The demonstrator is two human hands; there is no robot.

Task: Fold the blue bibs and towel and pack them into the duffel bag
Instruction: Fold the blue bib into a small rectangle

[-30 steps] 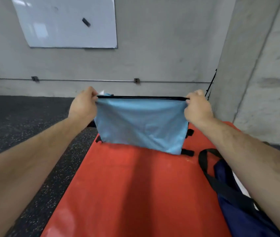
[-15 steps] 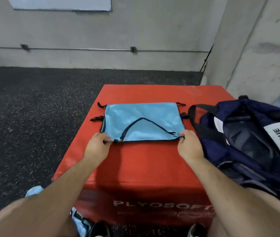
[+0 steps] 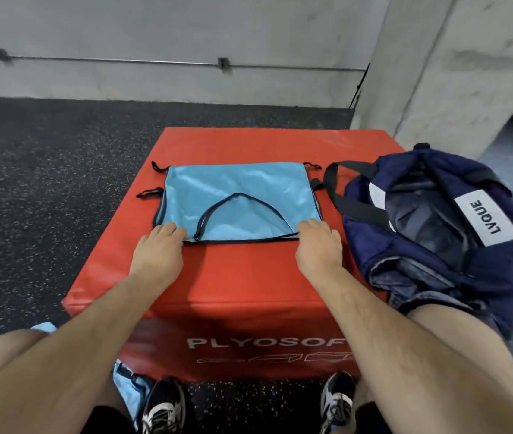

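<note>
Blue bib (image 3: pixel 239 198): flat on top of red plyo box (image 3: pixel 249 277), black straps (image 3: pixel 150 193) out at both sides, near edge under the hands. Left hand (image 3: pixel 158 249) on near-left corner, right hand (image 3: pixel 319 249) on near-right corner, fingers laid fairly straight over the fabric, pressing down. Navy duffel bag (image 3: pixel 437 220) just right of bib, unzipped, beside right hand. More blue cloth (image 3: pixel 130 386) on floor (image 3: pixel 45 183) by left shoe (image 3: pixel 164 405).

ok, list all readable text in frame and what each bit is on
"PLYOSOF": white print on the front of the red box; its end is hidden behind the right forearm.
"LVQUE": black letters on the white label of the navy duffel bag.
Blue bib: no text visible.
</note>
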